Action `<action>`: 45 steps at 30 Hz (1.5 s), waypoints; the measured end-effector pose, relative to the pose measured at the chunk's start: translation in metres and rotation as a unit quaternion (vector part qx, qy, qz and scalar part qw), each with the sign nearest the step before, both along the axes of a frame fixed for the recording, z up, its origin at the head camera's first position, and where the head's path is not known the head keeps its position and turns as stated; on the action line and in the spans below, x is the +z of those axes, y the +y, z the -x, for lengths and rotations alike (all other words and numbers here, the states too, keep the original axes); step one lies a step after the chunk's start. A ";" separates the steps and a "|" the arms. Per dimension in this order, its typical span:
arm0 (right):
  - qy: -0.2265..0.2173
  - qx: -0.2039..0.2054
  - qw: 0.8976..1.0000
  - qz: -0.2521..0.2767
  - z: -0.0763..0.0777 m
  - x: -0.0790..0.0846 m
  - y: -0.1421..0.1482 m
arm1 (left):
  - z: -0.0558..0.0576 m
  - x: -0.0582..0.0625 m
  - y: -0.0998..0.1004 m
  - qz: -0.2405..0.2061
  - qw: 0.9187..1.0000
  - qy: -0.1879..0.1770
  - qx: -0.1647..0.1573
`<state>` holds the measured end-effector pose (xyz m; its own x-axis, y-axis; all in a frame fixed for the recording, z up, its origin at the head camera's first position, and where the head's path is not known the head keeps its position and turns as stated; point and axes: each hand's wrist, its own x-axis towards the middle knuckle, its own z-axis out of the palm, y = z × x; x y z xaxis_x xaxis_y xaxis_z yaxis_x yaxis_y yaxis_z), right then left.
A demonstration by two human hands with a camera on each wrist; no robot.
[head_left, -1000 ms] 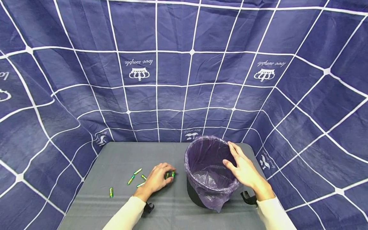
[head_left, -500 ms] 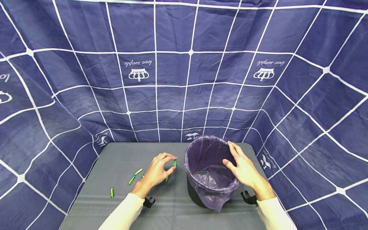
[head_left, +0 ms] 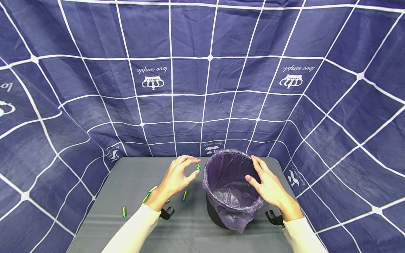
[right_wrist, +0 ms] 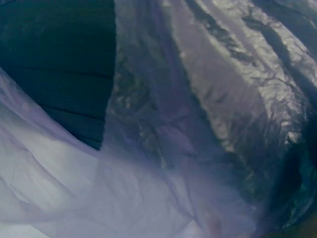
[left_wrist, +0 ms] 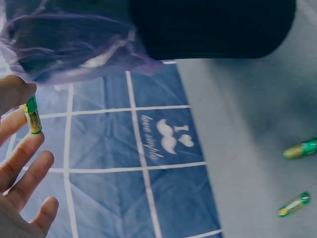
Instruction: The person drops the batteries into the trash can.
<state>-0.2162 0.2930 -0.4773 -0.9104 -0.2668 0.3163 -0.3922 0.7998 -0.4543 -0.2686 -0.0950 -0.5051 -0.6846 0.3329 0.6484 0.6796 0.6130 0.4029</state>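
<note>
The left hand point(head_left: 175, 178) had just come up off the bench point(head_left: 186, 235), bringing one green and gold battery point(head_left: 198, 166) with it. A second earlier that hand was down among the others; now the held battery hung in the air just beside the left rim of the bin point(head_left: 213, 211), outside its opening in the head view. The fingers had it pinched near its ends, thumb against fingertip (the left wrist view showed this most plainly).

The lift also bared a loose battery point(head_left: 184, 195), which lay alone between the hand and the bin. So for the work in hand, one piece was clear of the bench, while several more lay there, some partly hidden behind the left wrist.

The right hand point(head_left: 269, 184) had not shifted: its fingers lay extended at the far right of the rim, over the purple bag point(head_left: 235, 217), grasping no battery. The right wrist view was mostly blurred film, so how firmly they pressed could not be told.
</note>
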 end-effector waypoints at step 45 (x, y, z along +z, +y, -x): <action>-0.004 0.000 1.000 -0.003 -0.003 0.003 -0.001 | 0.011 0.112 0.073 0.144 0.985 -0.029 -0.093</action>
<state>-0.2133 0.2920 -0.4741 -0.9130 -0.2693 0.3064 -0.3886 0.8026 -0.4525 -0.2793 -0.0224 -0.3932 -0.6275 0.6207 0.4701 0.7720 0.5743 0.2722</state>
